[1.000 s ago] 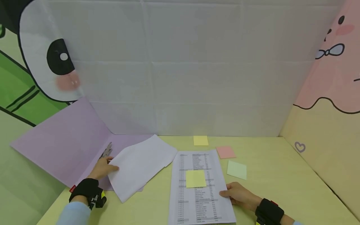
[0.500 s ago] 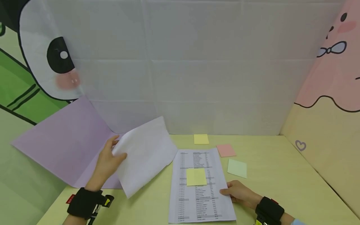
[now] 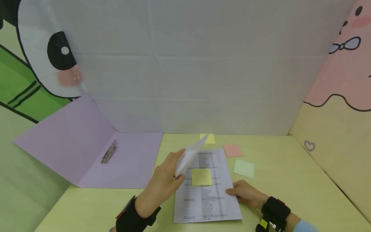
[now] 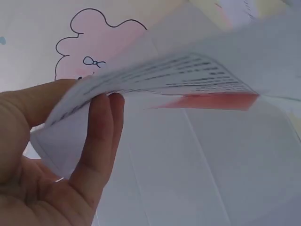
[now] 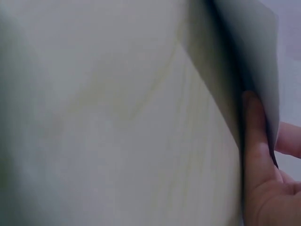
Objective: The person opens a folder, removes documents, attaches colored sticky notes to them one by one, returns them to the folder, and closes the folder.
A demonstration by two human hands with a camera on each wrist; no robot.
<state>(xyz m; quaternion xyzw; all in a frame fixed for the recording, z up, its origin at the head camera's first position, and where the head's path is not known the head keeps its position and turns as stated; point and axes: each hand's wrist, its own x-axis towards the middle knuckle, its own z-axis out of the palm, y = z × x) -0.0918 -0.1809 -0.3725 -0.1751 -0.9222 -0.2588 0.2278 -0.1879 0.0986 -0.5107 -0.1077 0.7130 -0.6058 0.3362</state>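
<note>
My left hand (image 3: 165,180) holds a sheet of paper (image 3: 189,158) raised and nearly edge-on over the left part of the printed sheets. Thumb and fingers pinch its edge in the left wrist view, where rows of print (image 4: 188,73) and a reddish strip (image 4: 218,101) show along the paper. My right hand (image 3: 247,194) grips the right edge of the printed sheets (image 3: 200,209) on the table, thumb on top. In the right wrist view a finger (image 5: 257,146) lies under that paper edge. A yellow sticky note (image 3: 202,177) is on the printed sheets.
An open purple folder (image 3: 139,170) with a metal clip (image 3: 109,153) lies at left, its cover leaning up against the wall. Yellow (image 3: 211,138), pink (image 3: 233,150) and pale green (image 3: 243,168) sticky notes lie on the table behind and right of the sheets.
My left hand has carried the white paper from over the folder rightward to above the printed sheets, uncovering the folder and clip. My right hand keeps its grip in place.
</note>
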